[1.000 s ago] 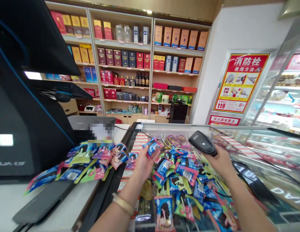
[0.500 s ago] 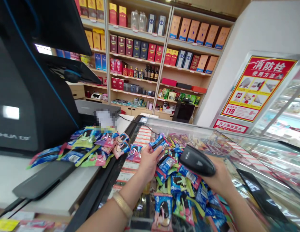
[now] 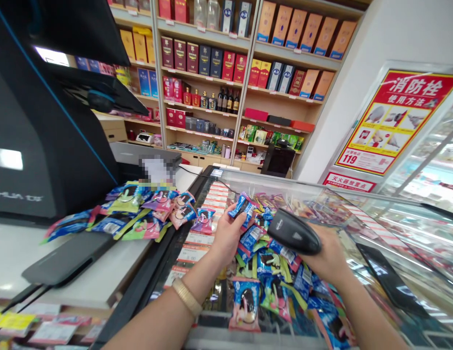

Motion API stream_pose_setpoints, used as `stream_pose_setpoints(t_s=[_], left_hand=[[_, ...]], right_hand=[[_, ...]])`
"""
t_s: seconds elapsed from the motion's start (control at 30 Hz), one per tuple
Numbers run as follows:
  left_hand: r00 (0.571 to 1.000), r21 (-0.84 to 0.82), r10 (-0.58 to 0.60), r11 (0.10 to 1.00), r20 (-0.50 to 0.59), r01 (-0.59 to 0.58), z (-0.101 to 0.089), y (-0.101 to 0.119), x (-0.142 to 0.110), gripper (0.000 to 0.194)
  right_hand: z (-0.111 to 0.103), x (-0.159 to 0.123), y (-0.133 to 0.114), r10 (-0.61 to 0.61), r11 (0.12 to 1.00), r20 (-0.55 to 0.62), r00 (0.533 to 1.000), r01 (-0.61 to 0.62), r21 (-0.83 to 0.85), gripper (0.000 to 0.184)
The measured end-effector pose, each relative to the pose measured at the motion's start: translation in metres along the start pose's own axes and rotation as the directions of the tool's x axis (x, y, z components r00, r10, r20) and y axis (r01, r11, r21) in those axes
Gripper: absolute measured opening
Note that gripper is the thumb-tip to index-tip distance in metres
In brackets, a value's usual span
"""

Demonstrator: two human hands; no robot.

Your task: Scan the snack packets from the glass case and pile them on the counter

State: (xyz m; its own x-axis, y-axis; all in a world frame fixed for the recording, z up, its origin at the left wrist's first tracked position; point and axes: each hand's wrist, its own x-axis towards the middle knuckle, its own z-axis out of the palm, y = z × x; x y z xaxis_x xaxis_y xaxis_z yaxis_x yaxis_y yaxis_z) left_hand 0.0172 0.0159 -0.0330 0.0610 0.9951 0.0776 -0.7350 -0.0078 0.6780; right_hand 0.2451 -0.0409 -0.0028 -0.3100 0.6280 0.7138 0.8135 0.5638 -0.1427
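While packets (image 3: 272, 262) strew the glass counter (image 3: 212, 299), shelves (image 3: 244, 86) stand beyond.

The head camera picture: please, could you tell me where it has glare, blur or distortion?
Head view: a bright white patch of glare shows on the black machine; head view: pale streaks cross the glass counter; head view: the far-right shelves look soft, the red poster leans; head view: the packet in the left hand has print too small to read.
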Motion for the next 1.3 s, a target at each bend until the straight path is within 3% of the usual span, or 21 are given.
stream_pose_setpoints(t_s=[0.23,0.33,0.4,0.5,0.6,0.7,0.77,0.83,0.93,1.03,1.1,1.2,1.3], left_hand=[[0.999,0.074,0.028,0.997,0.023,-0.03,-0.003,-0.004,0.002,0.045],[0.993,0.241,0.108,0.963,0.053,-0.118,-0.007,-0.005,0.003,0.045],[0.968,0.446,0.214,0.859,0.132,-0.25,-0.01,-0.005,0.001,0.043],[0.881,0.648,0.28,0.598,0.382,-0.471,-0.012,-0.003,-0.006,0.043],[0.769,0.681,0.186,0.37,0.611,-0.631,-0.011,-0.001,-0.012,0.046],[0.721,0.705,0.054,0.169,0.691,-0.688,-0.011,0.003,-0.016,0.054],[0.714,0.711,-0.015,0.106,0.7,-0.695,-0.013,0.004,-0.017,0.067],[0.701,0.699,-0.029,0.119,0.712,-0.705,-0.014,0.004,-0.018,0.068],[0.7,0.684,0.104,0.151,0.706,-0.713,-0.016,0.004,-0.014,0.054],[0.771,0.801,0.288,0.023,0.567,-0.598,-0.018,0.014,-0.003,0.047],[0.846,0.92,0.361,-0.158,0.392,-0.359,-0.021,0.025,0.005,0.048],[0.922,0.898,0.358,-0.438,0.147,0.027,-0.03,0.04,0.013,0.055],[0.961,0.778,0.264,-0.619,0.084,0.103,-0.041,0.045,0.016,0.051]], right_hand=[[-0.001,0.001,-0.001,-0.01,1.0,0.009,1.0,0.01,0.001,0.02],[-0.002,0.002,0.001,0.007,1.0,-0.026,1.0,-0.007,0.0,0.016],[-0.005,0.002,0.005,0.05,0.999,-0.088,0.995,-0.051,-0.006,0.017],[-0.008,0.0,0.017,0.068,0.997,-0.207,0.976,-0.075,-0.026,0.019],[-0.009,-0.005,0.031,0.095,0.992,-0.279,0.955,-0.114,-0.05,0.021],[-0.006,-0.008,0.041,0.143,0.985,-0.3,0.943,-0.164,-0.046,0.023],[-0.004,-0.009,0.044,0.16,0.982,-0.303,0.94,-0.182,-0.047,0.024],[-0.003,-0.009,0.045,0.161,0.981,-0.307,0.938,-0.185,-0.051,0.025],[-0.003,-0.008,0.043,0.151,0.984,-0.303,0.941,-0.173,-0.046,0.025],[-0.004,-0.007,0.042,0.142,0.986,-0.295,0.945,-0.16,-0.039,0.028],[-0.004,-0.008,0.043,0.149,0.985,-0.295,0.944,-0.168,-0.039,0.03],[-0.002,-0.009,0.045,0.166,0.982,-0.303,0.939,-0.187,-0.042,0.032],[0.0,-0.01,0.046,0.167,0.982,-0.309,0.936,-0.186,-0.031,0.033]])
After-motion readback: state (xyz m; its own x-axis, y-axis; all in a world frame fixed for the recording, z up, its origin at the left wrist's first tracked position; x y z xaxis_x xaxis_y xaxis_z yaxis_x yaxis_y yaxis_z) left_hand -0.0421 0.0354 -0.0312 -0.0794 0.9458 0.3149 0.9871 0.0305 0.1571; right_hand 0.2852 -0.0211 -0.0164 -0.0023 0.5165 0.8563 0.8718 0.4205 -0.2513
